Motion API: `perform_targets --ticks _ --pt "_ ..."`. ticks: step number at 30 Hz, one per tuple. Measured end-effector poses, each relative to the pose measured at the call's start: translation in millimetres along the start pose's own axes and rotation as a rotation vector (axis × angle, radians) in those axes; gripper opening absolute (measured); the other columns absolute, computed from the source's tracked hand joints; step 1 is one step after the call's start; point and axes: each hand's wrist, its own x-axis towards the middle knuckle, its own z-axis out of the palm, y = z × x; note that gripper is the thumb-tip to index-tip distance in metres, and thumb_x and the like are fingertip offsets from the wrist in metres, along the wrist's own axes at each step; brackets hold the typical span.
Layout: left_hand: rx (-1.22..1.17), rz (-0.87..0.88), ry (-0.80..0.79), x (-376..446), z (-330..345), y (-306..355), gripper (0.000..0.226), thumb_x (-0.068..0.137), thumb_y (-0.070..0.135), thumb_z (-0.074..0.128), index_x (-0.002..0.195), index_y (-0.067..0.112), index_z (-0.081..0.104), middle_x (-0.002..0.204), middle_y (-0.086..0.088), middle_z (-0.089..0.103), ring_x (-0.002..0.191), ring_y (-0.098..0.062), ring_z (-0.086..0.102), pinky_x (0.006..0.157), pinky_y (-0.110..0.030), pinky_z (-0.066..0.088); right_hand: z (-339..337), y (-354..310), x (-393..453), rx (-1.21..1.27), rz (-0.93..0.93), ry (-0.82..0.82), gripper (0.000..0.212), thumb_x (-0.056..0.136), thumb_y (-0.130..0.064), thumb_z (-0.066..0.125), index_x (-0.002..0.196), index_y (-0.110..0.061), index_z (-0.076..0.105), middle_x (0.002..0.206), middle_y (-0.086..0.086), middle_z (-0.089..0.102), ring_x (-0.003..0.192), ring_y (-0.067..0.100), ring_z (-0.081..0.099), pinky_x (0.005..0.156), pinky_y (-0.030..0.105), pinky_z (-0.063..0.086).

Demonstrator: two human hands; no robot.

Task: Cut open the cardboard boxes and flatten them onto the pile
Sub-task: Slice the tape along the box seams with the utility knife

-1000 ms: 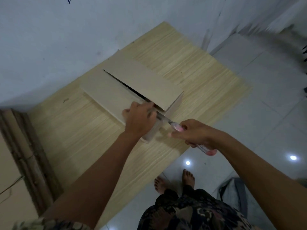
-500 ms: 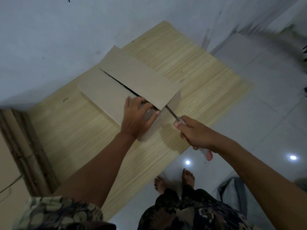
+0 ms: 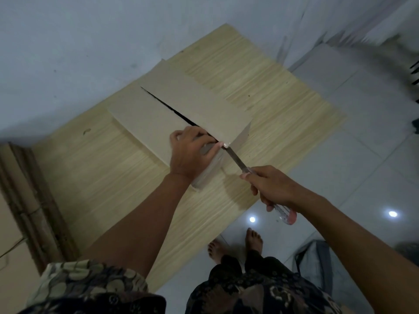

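Head view: we see the cardboard box [image 3: 181,114] lying on the pale wood-grain surface [image 3: 90,177], long axis running near-right to far-left, with its top seam slit dark along that line. Our left hand [image 3: 190,152] presses the near end, fingers curled over the flap edge. Our right hand [image 3: 272,189] grips the clear-handled blade tool [image 3: 235,160], tip at the seam's near end, probably on glossy tape. Matte, stiff board.

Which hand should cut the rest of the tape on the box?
The right hand. It already grips the tool, whose blade tip sits at the near end of the box seam. The left hand is busy holding the box.
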Motion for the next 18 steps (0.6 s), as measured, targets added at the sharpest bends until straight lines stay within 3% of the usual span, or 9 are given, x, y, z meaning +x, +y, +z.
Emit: perform_targets --ticks 3,6,14,18 --pt "0.004 0.021 0.022 1.2 1.2 0.3 0.024 0.086 0.046 0.074 0.079 0.024 0.071 0.095 0.003 0.062 0.096 -0.018 0.059 0.09 -0.035 0.025 -1.7 -0.9 3.4 0.129 0.057 -0.072 0.032 0.105 -0.039 0.048 0.101 -0.011 0.062 0.076 0.008 0.062 0.048 0.013 0.051 0.048 0.027 0.05" --pt "0.02 0.033 0.046 2.1 1.0 0.4 0.023 0.088 0.043 0.073 0.081 0.021 0.068 0.095 0.0 0.059 0.095 -0.02 0.055 0.088 -0.036 0.026 -1.7 -5.2 7.0 0.16 0.074 -0.19 0.032 0.107 -0.044 0.041 0.12 -0.017 0.052 0.08 0.006 0.07 0.051 0.018 0.052 0.052 0.03 0.051" --pt "0.033 0.059 -0.002 3.2 -1.6 0.2 0.017 0.092 0.033 0.066 0.084 0.018 0.066 0.095 -0.003 0.058 0.093 -0.024 0.054 0.087 -0.044 0.033 -1.0 -6.3 20.1 0.163 0.023 -0.2 0.033 0.104 -0.046 0.046 0.115 -0.02 0.064 0.074 0.004 0.061 0.052 0.013 0.052 0.053 0.029 0.05" --pt "0.035 0.043 -0.03 7.8 2.4 3.0 0.015 0.093 0.03 0.064 0.086 0.017 0.065 0.096 -0.004 0.058 0.094 -0.026 0.055 0.088 -0.045 0.034 5.0 -5.6 27.1 0.104 0.031 -0.254 0.039 0.106 -0.045 0.042 0.114 -0.011 0.06 0.067 0.002 0.052 0.047 0.01 0.04 0.047 0.024 0.037"
